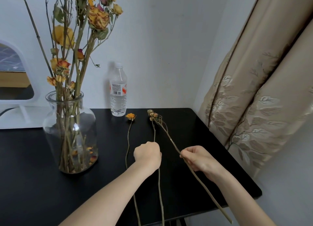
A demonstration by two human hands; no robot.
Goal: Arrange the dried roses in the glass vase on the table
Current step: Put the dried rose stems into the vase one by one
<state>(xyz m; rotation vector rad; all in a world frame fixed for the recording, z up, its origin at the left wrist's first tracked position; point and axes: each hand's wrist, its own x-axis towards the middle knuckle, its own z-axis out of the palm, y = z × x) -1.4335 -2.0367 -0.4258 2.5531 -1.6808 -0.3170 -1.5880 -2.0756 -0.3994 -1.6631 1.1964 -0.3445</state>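
1. Head view: left hand curled in a fist round middle rose stem; right hand pinches right rose stem at fingertips
2. Orange rose lies loose on black table, just left of left hand
3. Glass vase on table's left side, bunch of dried roses standing in it; water bottle by back wall, curtain on right

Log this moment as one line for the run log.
left hand grips middle rose stem | right hand pinches right rose stem | orange rose lies on table | glass vase holds dried roses
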